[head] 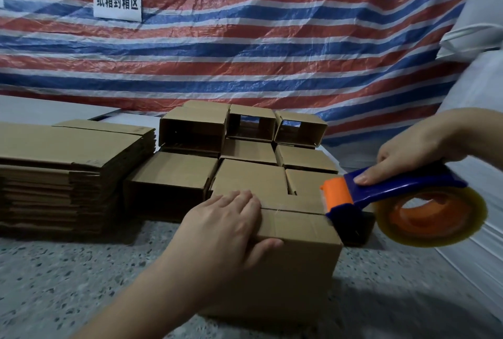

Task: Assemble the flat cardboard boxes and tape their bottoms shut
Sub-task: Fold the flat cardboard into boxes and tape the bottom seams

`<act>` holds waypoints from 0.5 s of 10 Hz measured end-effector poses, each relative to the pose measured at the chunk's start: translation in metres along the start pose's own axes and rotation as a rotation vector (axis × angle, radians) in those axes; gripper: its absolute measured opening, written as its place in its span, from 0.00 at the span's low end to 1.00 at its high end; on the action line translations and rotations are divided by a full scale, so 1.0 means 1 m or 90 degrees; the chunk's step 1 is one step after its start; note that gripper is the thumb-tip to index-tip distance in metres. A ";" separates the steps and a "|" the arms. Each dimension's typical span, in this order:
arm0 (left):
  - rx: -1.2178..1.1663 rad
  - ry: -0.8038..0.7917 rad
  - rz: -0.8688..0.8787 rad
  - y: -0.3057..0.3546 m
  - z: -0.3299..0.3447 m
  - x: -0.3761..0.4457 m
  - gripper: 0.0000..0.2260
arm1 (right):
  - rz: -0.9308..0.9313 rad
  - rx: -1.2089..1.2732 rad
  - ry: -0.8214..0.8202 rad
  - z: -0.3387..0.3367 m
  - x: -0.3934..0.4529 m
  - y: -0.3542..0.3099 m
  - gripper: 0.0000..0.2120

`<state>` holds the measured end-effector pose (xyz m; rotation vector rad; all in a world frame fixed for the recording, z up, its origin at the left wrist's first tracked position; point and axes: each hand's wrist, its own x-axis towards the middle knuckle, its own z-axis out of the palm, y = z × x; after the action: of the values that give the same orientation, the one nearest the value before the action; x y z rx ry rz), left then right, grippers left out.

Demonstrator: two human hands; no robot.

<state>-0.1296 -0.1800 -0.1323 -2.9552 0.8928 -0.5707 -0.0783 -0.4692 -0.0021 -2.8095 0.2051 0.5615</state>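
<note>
Striped plastic sheet (272,39) hangs behind the speckled floor (68,270), where the left hand (223,232) lies flat on the box (294,251) and the right hand (416,142) grips the tape gun (394,191) at the box's far edge.

A makeshift packing area, set up on a speckled floor (81,270). A striped red, white and blue tarp (258,39) hangs as a backdrop, bearing a paper sign (117,0) that reads "纸箱封箱区", the carton-sealing zone. Flat cartons (62,164) lie stacked beside rows of assembled boxes (245,148).
</note>
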 end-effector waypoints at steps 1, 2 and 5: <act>0.018 -0.023 0.003 0.002 -0.008 0.001 0.40 | 0.056 -0.144 -0.080 -0.003 -0.021 -0.010 0.30; 0.046 -0.051 -0.006 0.011 -0.014 0.013 0.40 | 0.095 -0.169 -0.102 -0.005 -0.017 -0.015 0.39; 0.001 -0.126 0.048 0.053 0.012 0.049 0.42 | 0.071 -0.131 -0.107 -0.003 -0.005 -0.003 0.40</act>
<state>-0.1164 -0.2523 -0.1319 -2.8955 0.9757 -0.2699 -0.0814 -0.4665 0.0029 -2.9398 0.2855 0.8871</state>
